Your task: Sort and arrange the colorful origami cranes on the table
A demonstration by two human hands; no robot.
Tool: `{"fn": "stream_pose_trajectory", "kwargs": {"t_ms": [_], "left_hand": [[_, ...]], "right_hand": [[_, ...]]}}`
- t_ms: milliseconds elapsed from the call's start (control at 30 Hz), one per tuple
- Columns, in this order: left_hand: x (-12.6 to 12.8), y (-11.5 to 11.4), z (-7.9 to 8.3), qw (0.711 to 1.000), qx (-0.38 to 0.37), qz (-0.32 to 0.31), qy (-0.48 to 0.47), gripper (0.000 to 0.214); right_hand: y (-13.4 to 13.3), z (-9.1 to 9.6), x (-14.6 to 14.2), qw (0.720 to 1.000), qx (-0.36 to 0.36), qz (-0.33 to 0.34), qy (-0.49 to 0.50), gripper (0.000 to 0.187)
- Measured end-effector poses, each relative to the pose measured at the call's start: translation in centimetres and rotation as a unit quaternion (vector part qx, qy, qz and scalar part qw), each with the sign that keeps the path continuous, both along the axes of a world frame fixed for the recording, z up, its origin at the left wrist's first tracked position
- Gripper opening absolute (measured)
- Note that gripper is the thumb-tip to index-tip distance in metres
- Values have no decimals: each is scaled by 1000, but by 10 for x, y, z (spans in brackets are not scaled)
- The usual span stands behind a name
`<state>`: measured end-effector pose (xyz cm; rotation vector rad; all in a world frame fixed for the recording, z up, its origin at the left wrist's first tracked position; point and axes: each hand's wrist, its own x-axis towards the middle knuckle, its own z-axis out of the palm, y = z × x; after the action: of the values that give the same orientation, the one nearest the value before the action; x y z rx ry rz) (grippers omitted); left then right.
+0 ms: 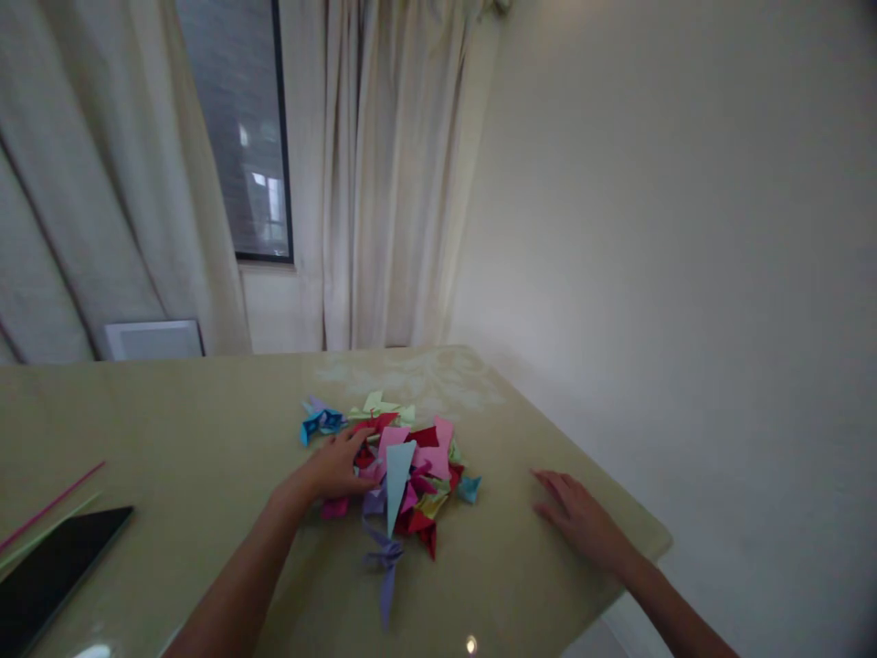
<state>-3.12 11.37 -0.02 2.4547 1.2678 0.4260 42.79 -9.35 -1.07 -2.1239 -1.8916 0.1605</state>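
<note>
A heap of folded paper pieces point(431, 457) in pink, red, green, yellow and purple lies on the table. At its left side is my left hand point(341, 464), thumb and fingers apart and touching the papers; I see nothing gripped between them. A long pale-blue folded paper point(397, 484) lies on top of the heap. Nearer to me, a purple folded paper point(387, 565) sticks out. Blue folded paper point(321, 422) sits at the far left of the heap. My right hand point(576, 514) rests on the tabletop to the right, fingers stretched out and holding nothing.
A black flat device point(65, 567) lies at the table's near left, beside a pink stick point(51, 505) and a pale-green stick point(47, 535). The glossy table point(206, 429) has a rounded edge along the white wall point(685, 274). Behind it hang curtains point(404, 183).
</note>
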Motion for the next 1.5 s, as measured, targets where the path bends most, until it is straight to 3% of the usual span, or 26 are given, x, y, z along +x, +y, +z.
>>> {"fn": "stream_pose_trajectory", "kwargs": {"t_ms": [100,200,333,467,600,767,867,967,1067,1200,1267,1367,1500], "left_hand": [[17,-9,5,999,12,-40,-34,61],[21,-14,18,997,25,-47,-51,48],[1,-16,34,993,68,-7,-99,55],[-31,-27,37,980,90,70,-162,73],[-58,-54,27,974,94,121,-167,80],[-86,-94,3,981,78,162,-70,91],[-98,-112,-17,973,69,220,-25,97],[-98,-129,-35,977,33,209,-38,99],[-86,-147,-47,988,36,136,-64,97],[-43,-163,-43,995,84,40,-47,105],[-12,-162,-34,996,85,-13,-15,116],[39,-149,-21,993,77,-88,22,118],[92,-119,-14,990,101,-86,39,99]], "right_hand": [[-20,-4,-19,1000,8,-18,-13,44],[-19,2,-48,999,4,-11,-48,42],[-9,4,-70,996,-6,19,-88,41],[-1,-4,-73,990,-3,27,-141,45],[14,-2,-72,985,13,24,-171,51],[50,33,-91,983,116,13,-139,48],[76,56,-125,979,158,58,-113,46],[94,63,-160,979,127,147,-68,41],[98,52,-177,982,125,137,-24,38],[98,27,-172,995,73,60,29,84],[103,20,-168,997,17,56,55,92],[119,18,-164,995,-12,68,77,92],[142,22,-159,991,26,53,117,73]]}}
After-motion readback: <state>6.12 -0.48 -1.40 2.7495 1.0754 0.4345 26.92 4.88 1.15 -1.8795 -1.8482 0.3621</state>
